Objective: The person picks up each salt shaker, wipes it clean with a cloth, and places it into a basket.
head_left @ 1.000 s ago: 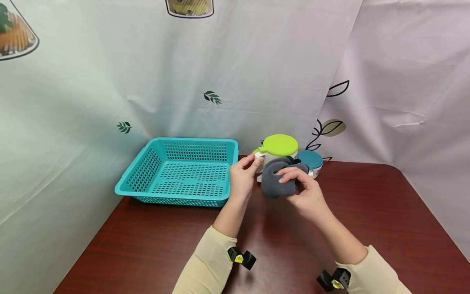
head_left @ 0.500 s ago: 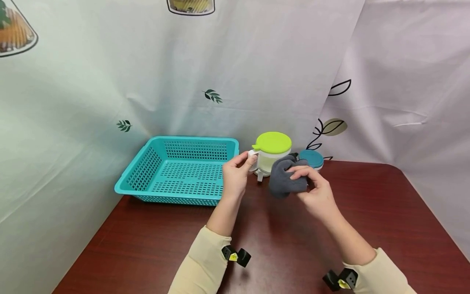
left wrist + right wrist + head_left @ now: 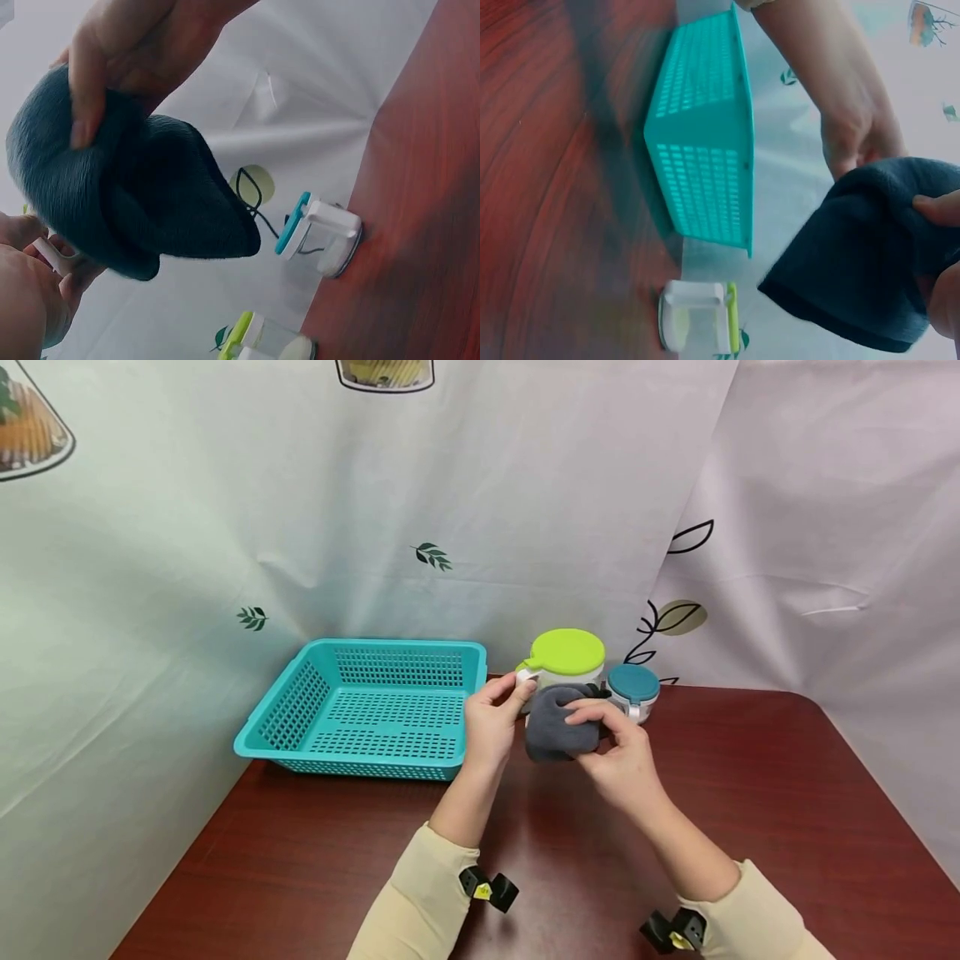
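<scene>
L hand pinches green-lid jar by handle, above tbl, R of basket; R hand grips grey cloth in front of jar. Yellow wrist tag: marks too small to read.

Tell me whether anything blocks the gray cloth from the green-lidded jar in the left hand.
Nothing visible does. The right hand holds the cloth in front of the jar, covering much of its body in the head view; whether they touch is hidden.

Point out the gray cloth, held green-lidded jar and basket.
Gray cloth [image 3: 552, 729]: head view, its near side.
Held green-lidded jar [image 3: 567, 653]: head view, lid top.
Basket [image 3: 348, 760]: head view, front rim.
</scene>
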`<state>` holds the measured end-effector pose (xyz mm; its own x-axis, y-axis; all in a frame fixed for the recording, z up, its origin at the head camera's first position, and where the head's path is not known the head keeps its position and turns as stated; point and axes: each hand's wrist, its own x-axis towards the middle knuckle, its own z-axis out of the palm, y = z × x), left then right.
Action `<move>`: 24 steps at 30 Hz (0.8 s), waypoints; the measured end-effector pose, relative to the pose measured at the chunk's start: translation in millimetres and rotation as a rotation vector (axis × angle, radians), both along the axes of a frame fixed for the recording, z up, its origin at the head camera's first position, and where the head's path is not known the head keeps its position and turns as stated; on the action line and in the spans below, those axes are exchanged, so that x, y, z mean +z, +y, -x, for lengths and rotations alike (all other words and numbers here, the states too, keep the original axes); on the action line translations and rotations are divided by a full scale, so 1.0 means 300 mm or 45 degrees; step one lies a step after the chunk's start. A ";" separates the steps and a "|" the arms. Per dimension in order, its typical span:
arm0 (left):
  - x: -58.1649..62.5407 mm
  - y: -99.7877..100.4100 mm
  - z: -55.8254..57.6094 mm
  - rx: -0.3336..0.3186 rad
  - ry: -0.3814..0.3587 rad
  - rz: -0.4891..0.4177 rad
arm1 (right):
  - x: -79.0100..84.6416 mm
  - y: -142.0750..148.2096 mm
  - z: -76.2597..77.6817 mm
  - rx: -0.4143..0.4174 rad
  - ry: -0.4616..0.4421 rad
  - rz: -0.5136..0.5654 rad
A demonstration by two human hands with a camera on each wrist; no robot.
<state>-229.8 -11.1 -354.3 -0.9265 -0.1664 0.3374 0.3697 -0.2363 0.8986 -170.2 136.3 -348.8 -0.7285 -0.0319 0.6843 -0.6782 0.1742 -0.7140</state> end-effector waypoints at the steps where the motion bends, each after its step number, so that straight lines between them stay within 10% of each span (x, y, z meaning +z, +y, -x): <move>1: 0.000 -0.005 0.002 0.017 0.006 0.006 | 0.003 0.007 -0.001 -0.008 -0.013 0.013; 15: 0.004 -0.002 -0.014 -0.017 0.009 0.060 | -0.006 0.007 -0.010 0.045 -0.020 -0.031; 24: 0.003 -0.049 0.000 -0.028 -0.025 -0.102 | 0.044 0.145 0.001 -0.002 -0.063 0.088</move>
<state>-229.7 -26.0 -353.3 -0.9367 -0.1715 0.3053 0.3458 -0.3154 0.8837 -170.4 179.7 -335.7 -0.7617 0.0156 0.6478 -0.6414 0.1242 -0.7571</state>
